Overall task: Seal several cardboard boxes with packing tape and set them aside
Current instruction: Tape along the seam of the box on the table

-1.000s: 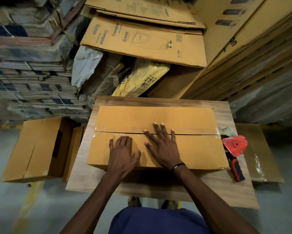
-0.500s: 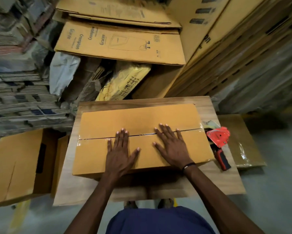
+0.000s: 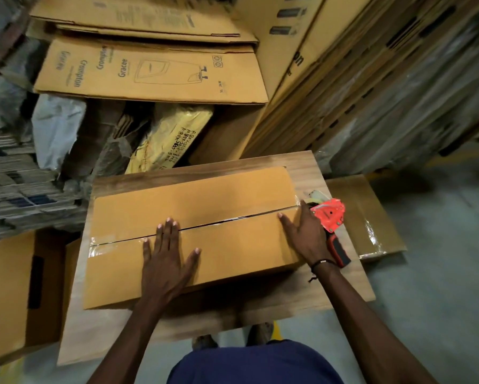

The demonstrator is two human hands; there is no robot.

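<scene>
A closed brown cardboard box (image 3: 194, 200) lies on a small wooden table (image 3: 352, 284), with clear tape along its centre seam. My left hand (image 3: 167, 256) presses flat on the near flap, fingers spread up to the seam. At the box's right end my right hand (image 3: 304, 234) lies with straight fingers over the taped seam, right beside a red tape dispenser (image 3: 329, 217) with a black and red handle on the table's right edge.
An open brown box (image 3: 11, 289) stands on the floor at the left. A flattened taped carton (image 3: 371, 217) lies on the floor to the right. Stacks of flat cartons (image 3: 149, 70) and bundled sheets crowd the back and both sides. Grey floor shows at the lower right.
My right hand has slid right along the seam to the box's right end, next to the dispenser. My left hand has moved up to the seam. The view has shifted.
</scene>
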